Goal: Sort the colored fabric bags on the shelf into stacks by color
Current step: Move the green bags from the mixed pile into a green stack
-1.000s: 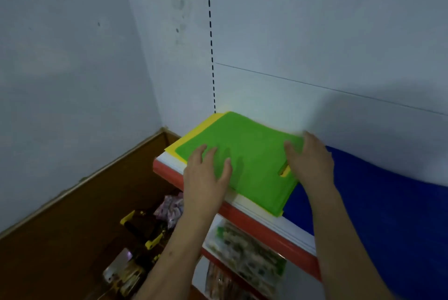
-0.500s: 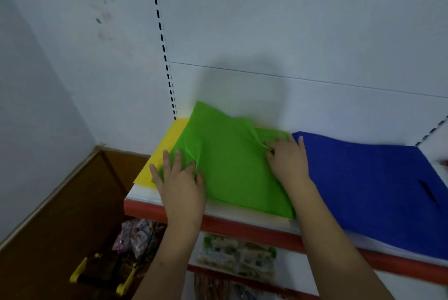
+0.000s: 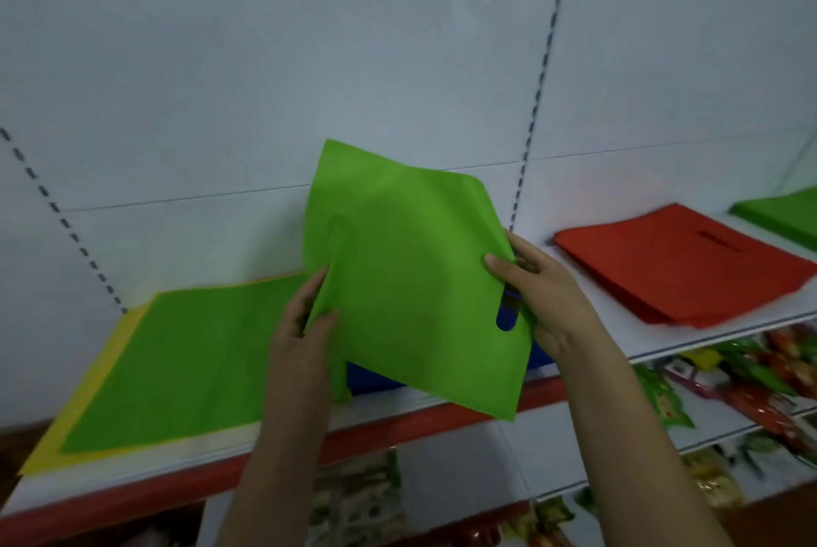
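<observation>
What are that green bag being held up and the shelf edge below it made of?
The green bag looks like thin non-woven fabric, matte: it holds a flat sheet shape yet creases softly where the left hand and right hand pinch it, and its handle slot is a clean cut-out. The shelf looks like white painted metal with a glossy red front strip, though plastic trim is possible.

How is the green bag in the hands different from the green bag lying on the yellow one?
The held green bag is lifted and tilted, gripped by the left hand and right hand; the lying green bag rests flat on the yellow bag, untouched. Both are the same green.
</observation>
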Tool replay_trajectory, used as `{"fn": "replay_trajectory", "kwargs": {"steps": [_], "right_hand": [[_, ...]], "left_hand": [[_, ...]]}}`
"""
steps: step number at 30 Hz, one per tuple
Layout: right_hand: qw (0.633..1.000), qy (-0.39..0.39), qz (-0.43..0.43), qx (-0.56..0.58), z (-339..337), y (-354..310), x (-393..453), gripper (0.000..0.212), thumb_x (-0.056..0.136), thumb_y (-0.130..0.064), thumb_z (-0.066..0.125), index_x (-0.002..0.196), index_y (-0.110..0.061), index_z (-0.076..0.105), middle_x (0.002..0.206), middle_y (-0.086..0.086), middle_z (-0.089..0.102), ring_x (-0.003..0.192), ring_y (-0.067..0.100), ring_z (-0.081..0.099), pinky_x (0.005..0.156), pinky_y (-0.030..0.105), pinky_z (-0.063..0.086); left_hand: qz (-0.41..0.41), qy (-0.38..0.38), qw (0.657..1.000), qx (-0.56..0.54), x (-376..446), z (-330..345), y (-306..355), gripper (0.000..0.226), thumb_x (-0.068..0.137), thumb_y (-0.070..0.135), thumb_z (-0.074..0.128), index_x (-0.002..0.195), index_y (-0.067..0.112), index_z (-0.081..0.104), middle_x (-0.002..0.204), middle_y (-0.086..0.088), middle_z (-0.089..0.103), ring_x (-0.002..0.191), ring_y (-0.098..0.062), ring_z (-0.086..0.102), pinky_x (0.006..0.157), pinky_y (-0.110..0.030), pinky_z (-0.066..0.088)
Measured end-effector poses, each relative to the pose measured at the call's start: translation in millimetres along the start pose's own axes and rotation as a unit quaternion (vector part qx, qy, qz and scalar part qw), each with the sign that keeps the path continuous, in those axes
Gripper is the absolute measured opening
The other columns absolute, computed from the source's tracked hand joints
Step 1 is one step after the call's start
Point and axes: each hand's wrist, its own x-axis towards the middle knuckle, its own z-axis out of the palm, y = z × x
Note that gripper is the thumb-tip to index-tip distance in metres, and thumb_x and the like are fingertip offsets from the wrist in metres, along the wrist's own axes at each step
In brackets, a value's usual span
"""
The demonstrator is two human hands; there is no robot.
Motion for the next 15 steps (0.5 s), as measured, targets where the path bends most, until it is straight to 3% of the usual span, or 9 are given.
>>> {"fn": "replay_trajectory", "kwargs": {"steps": [3,5,7,9,11,13,14,15], "right_hand": [[0.997,0.059,-0.040,0.019,-86,-28,-19,0.049,0.084,-0.002,0.070,0.129,-0.021,0.062,0.115,0.007,0.072,0.099,0.021,0.071,0.075,0.028,0.058],[0.992,0.101,-0.071,0.019,-146,-45,-32,0.046,0.084,-0.008,0.072,0.127,-0.020,0.064,0.119,0.007,0.070,0.103,0.020,0.070,0.080,0.029,0.058],[0.980,0.167,-0.101,-0.023,-206,-62,-49,0.040,0.083,-0.026,0.073,0.122,-0.022,0.067,0.122,0.002,0.069,0.108,0.016,0.068,0.089,0.031,0.056],[0.961,0.238,-0.121,-0.078,-264,-78,-65,0.042,0.082,-0.046,0.069,0.119,-0.026,0.070,0.121,-0.004,0.070,0.114,0.013,0.064,0.101,0.038,0.051],[0.938,0.296,-0.136,-0.120,-323,-90,-80,0.025,0.093,-0.036,0.064,0.116,-0.030,0.072,0.110,0.005,0.073,0.098,0.020,0.068,0.090,0.041,0.056],[0.911,0.343,-0.144,-0.179,-374,-100,-91,0.028,0.099,-0.016,0.056,0.119,-0.031,0.070,0.102,0.026,0.065,0.081,0.042,0.058,0.066,0.044,0.056],[0.896,0.362,-0.146,-0.212,-398,-103,-95,0.032,0.099,-0.011,0.054,0.121,-0.030,0.068,0.109,0.030,0.062,0.085,0.044,0.056,0.068,0.045,0.056],[0.880,0.380,-0.151,-0.240,-421,-106,-97,0.034,0.098,-0.008,0.054,0.122,-0.029,0.067,0.116,0.025,0.061,0.091,0.039,0.057,0.072,0.037,0.057]], "left_hand": [[-0.024,-0.046,0.999,-0.014,-26,79,-17,0.040,0.092,0.000,0.058,0.121,0.027,0.066,0.125,0.000,0.068,0.115,-0.016,0.064,0.089,-0.027,0.051],[-0.024,-0.090,0.996,0.009,-53,136,-26,0.035,0.090,0.022,0.064,0.125,0.024,0.065,0.124,0.002,0.069,0.114,-0.011,0.065,0.093,-0.028,0.051],[-0.007,-0.135,0.990,0.027,-81,193,-38,0.037,0.090,0.037,0.059,0.124,0.022,0.066,0.116,0.010,0.072,0.107,-0.002,0.066,0.087,-0.019,0.052],[0.006,-0.158,0.987,0.027,-105,247,-54,0.024,0.098,0.031,0.054,0.116,0.025,0.069,0.109,0.014,0.072,0.100,0.004,0.066,0.078,-0.012,0.052],[0.012,-0.183,0.982,0.051,-122,295,-76,0.022,0.099,0.017,0.057,0.115,0.027,0.069,0.116,0.009,0.070,0.105,-0.002,0.065,0.082,-0.014,0.051],[0.032,-0.204,0.974,0.091,-135,336,-99,0.032,0.095,0.004,0.061,0.111,0.030,0.070,0.116,0.004,0.069,0.104,-0.011,0.065,0.087,-0.024,0.051],[0.051,-0.215,0.969,0.115,-142,356,-109,0.037,0.093,0.000,0.062,0.108,0.033,0.070,0.113,0.003,0.069,0.100,-0.014,0.064,0.088,-0.029,0.050],[0.070,-0.224,0.962,0.140,-149,376,-116,0.040,0.091,-0.001,0.063,0.107,0.035,0.069,0.111,0.004,0.068,0.098,-0.014,0.062,0.089,-0.030,0.048]]}}
